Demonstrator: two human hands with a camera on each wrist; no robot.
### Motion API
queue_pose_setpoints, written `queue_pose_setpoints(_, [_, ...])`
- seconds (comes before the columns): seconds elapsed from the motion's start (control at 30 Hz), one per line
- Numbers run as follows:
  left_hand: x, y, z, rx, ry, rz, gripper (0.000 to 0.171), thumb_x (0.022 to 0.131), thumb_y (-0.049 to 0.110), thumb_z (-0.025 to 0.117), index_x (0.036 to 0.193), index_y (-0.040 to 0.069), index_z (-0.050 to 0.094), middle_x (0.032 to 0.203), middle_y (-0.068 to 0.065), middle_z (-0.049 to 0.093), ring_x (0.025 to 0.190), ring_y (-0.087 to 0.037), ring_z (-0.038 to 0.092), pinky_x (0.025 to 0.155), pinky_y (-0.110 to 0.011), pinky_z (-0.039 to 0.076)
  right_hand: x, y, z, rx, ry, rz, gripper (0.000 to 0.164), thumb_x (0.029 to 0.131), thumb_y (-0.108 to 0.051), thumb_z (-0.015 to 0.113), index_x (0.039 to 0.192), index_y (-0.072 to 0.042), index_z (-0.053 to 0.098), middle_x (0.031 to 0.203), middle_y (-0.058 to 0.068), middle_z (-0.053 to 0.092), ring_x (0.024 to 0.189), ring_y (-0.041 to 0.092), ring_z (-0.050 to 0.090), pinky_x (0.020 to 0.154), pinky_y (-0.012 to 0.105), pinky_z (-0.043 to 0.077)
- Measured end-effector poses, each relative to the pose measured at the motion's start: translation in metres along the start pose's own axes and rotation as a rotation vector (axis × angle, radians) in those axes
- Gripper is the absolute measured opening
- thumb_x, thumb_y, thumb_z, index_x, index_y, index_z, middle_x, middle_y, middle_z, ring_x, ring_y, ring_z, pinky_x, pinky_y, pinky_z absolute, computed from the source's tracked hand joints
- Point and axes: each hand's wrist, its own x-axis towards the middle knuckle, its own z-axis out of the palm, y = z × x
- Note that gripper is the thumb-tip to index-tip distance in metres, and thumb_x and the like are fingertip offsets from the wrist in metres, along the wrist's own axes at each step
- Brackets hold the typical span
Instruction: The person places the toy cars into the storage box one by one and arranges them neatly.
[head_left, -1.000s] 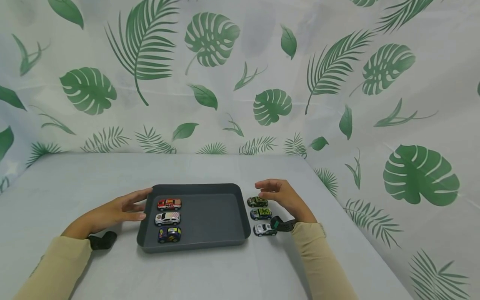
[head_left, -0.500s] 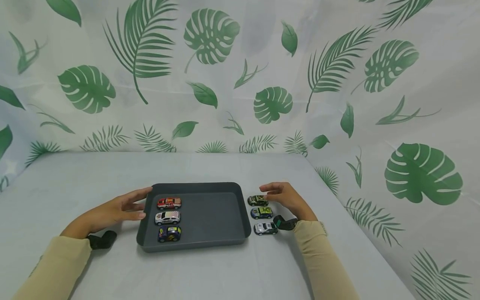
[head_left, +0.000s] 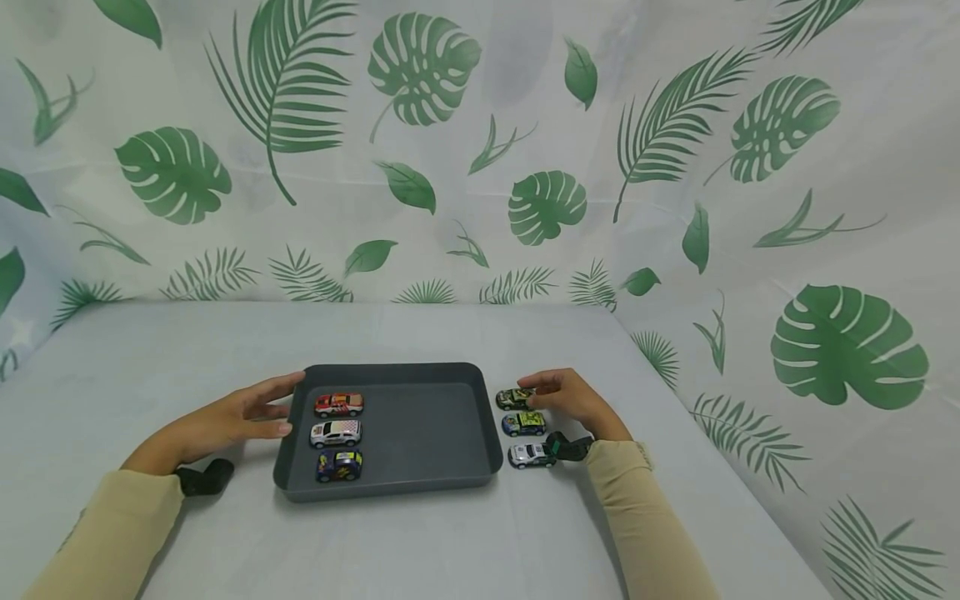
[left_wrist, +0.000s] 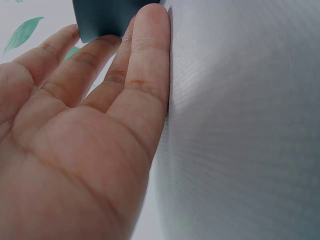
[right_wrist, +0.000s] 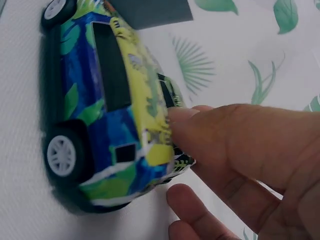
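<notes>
My right hand (head_left: 576, 402) is at the camouflage-green toy car (head_left: 511, 400), thumb and index finger pinching it where it stands right of the tray. In the right wrist view the thumb (right_wrist: 200, 131) covers part of that car, and a yellow-and-blue toy car (right_wrist: 112, 100) fills the foreground. My left hand (head_left: 213, 427) rests at the left side of the grey tray (head_left: 427, 433), fingers extended and touching its edge. Inside the tray, along its left side, a red toy car (head_left: 338, 405), a white one (head_left: 335, 433) and a purple one (head_left: 339, 466) form a column.
A silver toy car (head_left: 531, 455) stands below the yellow-and-blue one, close to the black wrist strap (head_left: 570, 447) on my right arm. White cloth covers the table (head_left: 405, 550). A leaf-printed curtain (head_left: 465, 150) hangs behind and to the right.
My right hand has lowered onto the camouflage-green car and its thumb and index finger have closed on it. The left hand, tray and other cars stay put.
</notes>
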Motion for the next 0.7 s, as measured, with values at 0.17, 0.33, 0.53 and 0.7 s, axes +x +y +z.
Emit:
queue_pose_setpoints(0.17, [0.0004,0.0007,0.0,-0.002,0.005,-0.005,0.094,0.104,0.02,0.075,0.173,0.002,0.013,0.174,-0.034,0.017,0.153,-0.063,0.028,0.114,-0.077,0.035,-0.0003,-0.001,0.0015,-0.031,0.006,-0.015,0.036,0.095,0.0,0.077,0.13,0.007,0.074,0.112,0.019,0.076,0.1,0.024,0.065,0.095,0.049,0.051])
queue_pose_setpoints(0.33, [0.0001,0.0019,0.0004,0.002,0.01,-0.005,0.094,0.104,0.02,0.075,0.173,0.002,0.014,0.174,-0.035,0.017,0.153,-0.063,0.028,0.113,-0.077,0.035,0.0,-0.002,0.0022,-0.045,0.016,-0.014,0.034,0.094,0.002,0.077,0.128,0.007,0.074,0.113,0.019,0.076,0.099,0.024,0.064,0.093,0.047,0.051])
queue_pose_setpoints(0.53, [-0.0004,0.0027,0.0009,-0.001,0.006,-0.003,0.094,0.104,0.02,0.076,0.173,0.001,0.014,0.174,-0.035,0.018,0.153,-0.063,0.028,0.113,-0.078,0.035,-0.0001,-0.0028,0.0029,-0.048,0.029,0.008,0.033,0.095,0.002,0.076,0.128,0.006,0.075,0.126,0.024,0.074,0.117,0.038,0.068,0.105,0.059,0.05])
queue_pose_setpoints(0.7, [-0.0011,0.0033,0.0008,-0.004,0.003,0.002,0.094,0.104,0.02,0.076,0.173,0.001,0.014,0.174,-0.035,0.018,0.153,-0.063,0.029,0.113,-0.077,0.035,-0.0011,-0.0038,0.0012,-0.04,0.035,0.015,0.033,0.096,0.002,0.075,0.129,0.005,0.074,0.132,0.025,0.073,0.119,0.041,0.071,0.109,0.063,0.048])
